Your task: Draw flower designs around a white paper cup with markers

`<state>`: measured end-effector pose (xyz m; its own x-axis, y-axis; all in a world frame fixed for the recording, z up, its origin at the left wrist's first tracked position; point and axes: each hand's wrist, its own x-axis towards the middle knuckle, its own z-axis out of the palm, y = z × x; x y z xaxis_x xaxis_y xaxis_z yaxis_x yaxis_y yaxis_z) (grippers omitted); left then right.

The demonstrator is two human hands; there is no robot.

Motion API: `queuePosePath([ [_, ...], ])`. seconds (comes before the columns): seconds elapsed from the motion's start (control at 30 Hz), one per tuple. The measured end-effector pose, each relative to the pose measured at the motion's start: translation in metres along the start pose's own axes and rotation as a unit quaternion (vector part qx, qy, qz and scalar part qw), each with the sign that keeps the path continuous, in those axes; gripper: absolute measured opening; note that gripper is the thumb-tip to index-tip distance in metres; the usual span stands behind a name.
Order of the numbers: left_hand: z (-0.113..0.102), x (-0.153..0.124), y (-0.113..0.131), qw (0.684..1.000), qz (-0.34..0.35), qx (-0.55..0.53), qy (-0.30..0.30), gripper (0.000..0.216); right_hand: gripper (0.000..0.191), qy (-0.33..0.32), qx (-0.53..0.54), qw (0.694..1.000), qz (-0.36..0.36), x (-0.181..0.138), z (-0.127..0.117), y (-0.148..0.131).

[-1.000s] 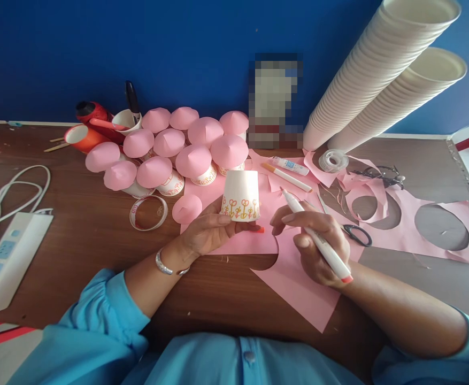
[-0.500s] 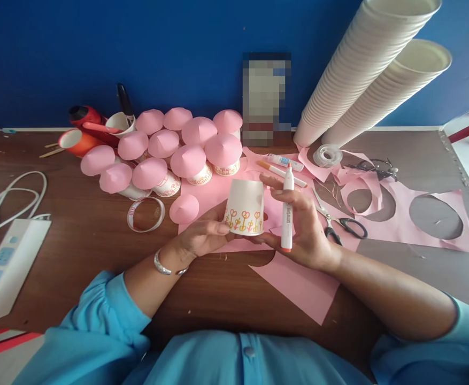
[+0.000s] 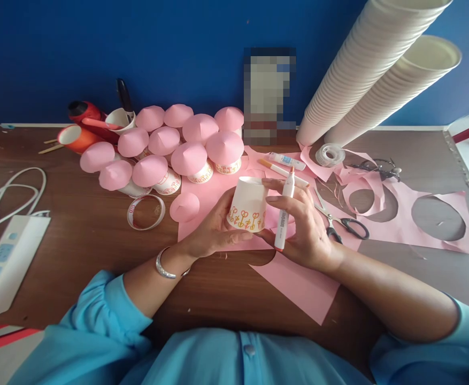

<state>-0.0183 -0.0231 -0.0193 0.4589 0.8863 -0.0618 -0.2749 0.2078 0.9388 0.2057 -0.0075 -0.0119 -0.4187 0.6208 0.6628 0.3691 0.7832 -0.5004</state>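
Upside down between my hands is a white paper cup (image 3: 248,199), with orange and yellow flowers drawn along its rim. My left hand (image 3: 214,230) is wrapped round the cup's left side and lower edge. My right hand (image 3: 306,227) holds a white marker (image 3: 283,219) with an orange tip pointing up, and its fingers also touch the cup's right side. Under both hands lies pink paper (image 3: 202,235). A small pink paper cone (image 3: 184,207) rests to the left of the cup.
Several cups with pink cone tops (image 3: 189,158) stand at the back left. Paper cup stacks (image 3: 362,69) lean at the back right. Scissors (image 3: 334,219), clear tape (image 3: 330,155), a glue tube (image 3: 286,160) and cut paper lie rightward. A power strip (image 3: 13,264) sits left.
The cup has tilted and shifted slightly right. My left hand has turned round its side, and my right fingers have closed in on it, with the marker tilting.
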Motion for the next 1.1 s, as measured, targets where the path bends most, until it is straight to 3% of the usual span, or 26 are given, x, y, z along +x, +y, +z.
queuePosePath([
  [0.23, 0.000, 0.001, 0.003, 1.000, 0.008, -0.007, -0.008, 0.064, 0.064, -0.010, 0.008, 1.000, 0.002, 0.002, -0.001, -0.001],
  [0.4, -0.005, 0.002, -0.001, 1.000, 0.017, -0.018, 0.019, 0.067, 0.068, -0.001, 0.036, 0.999, 0.003, 0.002, -0.006, -0.002],
  [0.6, -0.009, 0.004, 0.001, 0.997, 0.011, -0.027, 0.067, 0.064, 0.045, 0.053, 0.053, 0.997, -0.022, 0.002, -0.018, -0.009],
  [0.77, -0.011, 0.003, -0.001, 0.996, 0.006, -0.045, 0.083, 0.064, 0.030, -0.038, 0.138, 0.990, -0.020, 0.008, -0.022, -0.020],
  [0.9, -0.014, 0.002, -0.007, 0.996, 0.015, -0.054, 0.070, 0.063, 0.031, -0.029, 0.160, 0.986, 0.025, 0.008, -0.018, -0.023],
  [1.1, -0.016, 0.002, -0.011, 0.997, 0.010, -0.041, 0.064, 0.066, 0.029, -0.031, 0.139, 0.990, -0.001, 0.007, -0.014, -0.021],
])
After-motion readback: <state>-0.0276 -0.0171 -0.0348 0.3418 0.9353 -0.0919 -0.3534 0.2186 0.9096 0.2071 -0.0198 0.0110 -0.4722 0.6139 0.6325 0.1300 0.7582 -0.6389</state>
